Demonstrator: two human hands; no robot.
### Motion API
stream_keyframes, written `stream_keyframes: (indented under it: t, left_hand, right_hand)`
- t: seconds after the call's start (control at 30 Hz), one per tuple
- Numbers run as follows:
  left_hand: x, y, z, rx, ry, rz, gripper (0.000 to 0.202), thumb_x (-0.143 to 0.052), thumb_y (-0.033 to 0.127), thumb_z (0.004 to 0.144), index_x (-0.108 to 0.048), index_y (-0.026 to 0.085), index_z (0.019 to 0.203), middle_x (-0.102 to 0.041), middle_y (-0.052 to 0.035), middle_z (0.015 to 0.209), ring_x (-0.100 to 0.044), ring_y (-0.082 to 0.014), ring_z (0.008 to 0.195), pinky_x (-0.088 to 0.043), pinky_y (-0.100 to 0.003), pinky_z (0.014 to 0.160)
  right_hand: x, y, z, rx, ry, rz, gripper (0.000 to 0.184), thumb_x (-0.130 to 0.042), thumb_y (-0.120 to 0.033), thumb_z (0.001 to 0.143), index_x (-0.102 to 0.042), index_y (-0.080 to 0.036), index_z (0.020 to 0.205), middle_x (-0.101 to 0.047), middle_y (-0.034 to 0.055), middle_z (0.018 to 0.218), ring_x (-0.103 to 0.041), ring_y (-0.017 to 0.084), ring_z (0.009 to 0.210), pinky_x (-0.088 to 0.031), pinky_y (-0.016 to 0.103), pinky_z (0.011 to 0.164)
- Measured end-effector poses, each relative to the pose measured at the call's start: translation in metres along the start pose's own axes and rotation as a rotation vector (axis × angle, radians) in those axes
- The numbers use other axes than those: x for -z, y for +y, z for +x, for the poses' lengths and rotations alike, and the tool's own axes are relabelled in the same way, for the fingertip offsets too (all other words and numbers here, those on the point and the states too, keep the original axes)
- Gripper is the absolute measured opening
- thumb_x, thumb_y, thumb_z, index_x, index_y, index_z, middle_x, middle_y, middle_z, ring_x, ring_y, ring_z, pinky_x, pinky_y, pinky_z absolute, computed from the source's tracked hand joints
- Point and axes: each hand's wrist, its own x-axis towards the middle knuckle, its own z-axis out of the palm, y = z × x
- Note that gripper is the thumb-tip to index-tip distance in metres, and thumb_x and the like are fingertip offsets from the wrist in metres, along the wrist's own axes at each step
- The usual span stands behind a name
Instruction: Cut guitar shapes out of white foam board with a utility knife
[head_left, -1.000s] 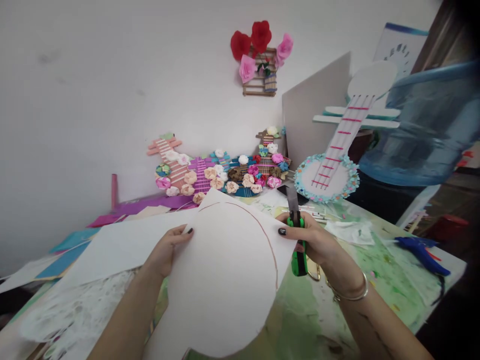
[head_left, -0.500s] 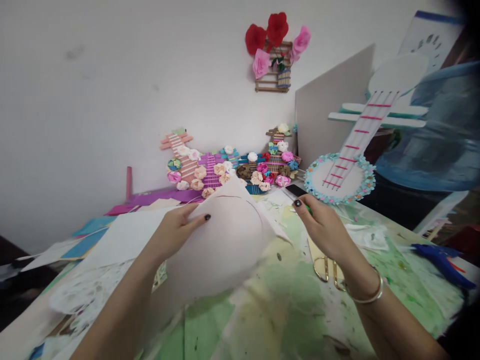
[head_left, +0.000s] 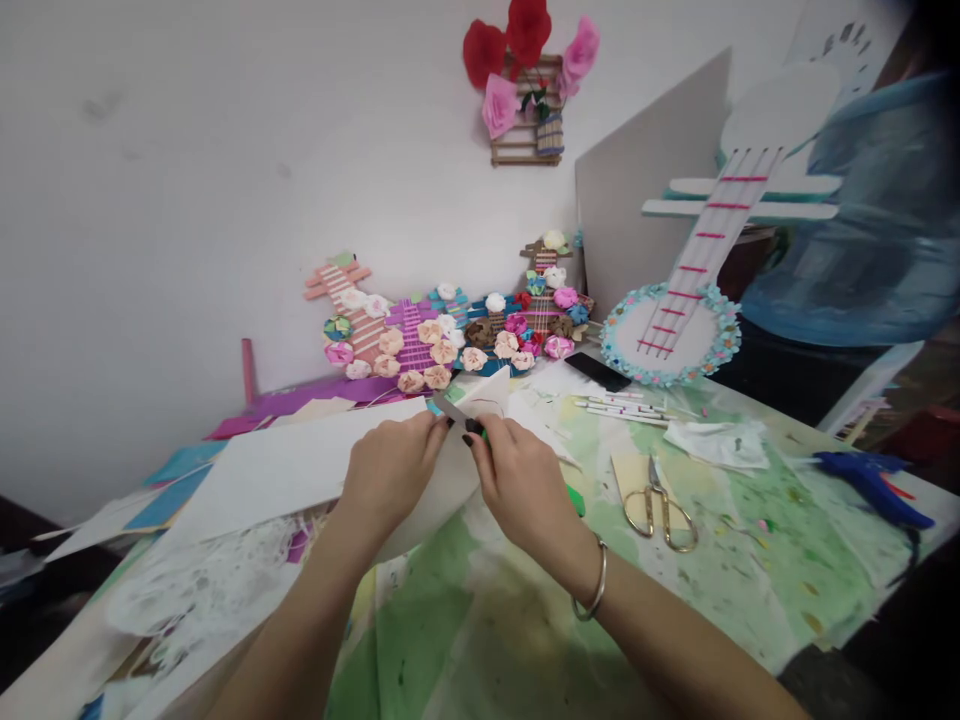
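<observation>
My right hand is closed around a green utility knife, whose handle end shows below the palm. Its grey blade is out, angled to the left over the white sheet, close to my left thumb. My left hand grips the white sheet, fingers folded on its left side. A pointed corner of the sheet stands up beyond my hands, and part of a drawn curved line shows there. My hands and forearms hide much of the sheet. Whether the blade touches the sheet I cannot tell.
Gold-handled scissors lie at right, with a blue glue gun farther right. A phone, thin sticks and crumpled tissue are behind. Flower-decorated paper instruments line the wall; a white one leans near a water bottle.
My right hand has moved left with the utility knife, bringing it to the sheet beside my left hand. My left hand has shifted slightly right, and the sheet is lower and tilted differently.
</observation>
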Motion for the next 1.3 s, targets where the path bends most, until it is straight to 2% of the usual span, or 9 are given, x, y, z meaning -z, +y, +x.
stream_keyframes:
  t: [0.17, 0.37, 0.63, 1.0, 1.3]
  left_hand:
    - [0.001, 0.01, -0.004, 0.054, 0.003, 0.033, 0.037, -0.023, 0.04, 0.091, -0.056, 0.024, 0.094, -0.067, -0.0074, 0.077, -0.063, -0.0242, 0.071, -0.031, -0.028, 0.056]
    - [0.002, 0.022, -0.008, 0.052, 0.01, 0.07, 0.037, -0.023, 0.038, 0.091, -0.057, 0.023, 0.092, -0.066, -0.0074, 0.073, -0.063, -0.0258, 0.069, -0.033, -0.029, 0.055]
    - [0.002, 0.027, -0.009, 0.038, -0.016, 0.067, 0.042, -0.021, 0.038, 0.091, -0.059, 0.02, 0.096, -0.066, -0.0105, 0.074, -0.064, -0.0262, 0.07, -0.038, -0.03, 0.057]
    - [0.001, 0.028, -0.008, 0.038, -0.029, 0.071, 0.039, -0.023, 0.036, 0.091, -0.058, 0.021, 0.092, -0.065, -0.0096, 0.072, -0.064, -0.0283, 0.07, -0.038, -0.032, 0.056]
    - [0.003, 0.026, -0.01, 0.098, -0.036, 0.086, 0.042, -0.021, 0.04, 0.091, -0.058, 0.021, 0.097, -0.066, -0.011, 0.073, -0.064, -0.0265, 0.069, -0.039, -0.031, 0.058]
  right_hand:
    - [0.011, -0.006, 0.002, 0.055, 0.011, -0.208, 0.031, -0.026, -0.036, 0.095, -0.053, -0.022, 0.099, -0.056, 0.0042, 0.081, -0.052, 0.016, 0.071, -0.023, 0.028, 0.056]
    - [0.017, -0.004, 0.0, 0.072, -0.004, -0.32, 0.027, -0.026, -0.031, 0.095, -0.051, -0.023, 0.104, -0.055, 0.0035, 0.079, -0.05, 0.016, 0.066, -0.016, 0.029, 0.053]
    - [0.021, -0.002, 0.0, 0.063, 0.0, -0.364, 0.025, -0.027, -0.03, 0.094, -0.051, -0.021, 0.095, -0.052, 0.0043, 0.075, -0.047, 0.015, 0.062, -0.012, 0.03, 0.052]
    - [0.019, -0.004, 0.005, 0.056, 0.008, -0.38, 0.029, -0.026, -0.032, 0.095, -0.052, -0.021, 0.094, -0.052, 0.0052, 0.075, -0.049, 0.016, 0.064, -0.012, 0.03, 0.052]
    - [0.025, 0.002, -0.002, 0.056, -0.013, -0.376, 0.032, -0.025, -0.038, 0.095, -0.053, -0.022, 0.093, -0.051, 0.0042, 0.071, -0.047, 0.014, 0.061, -0.011, 0.03, 0.051]
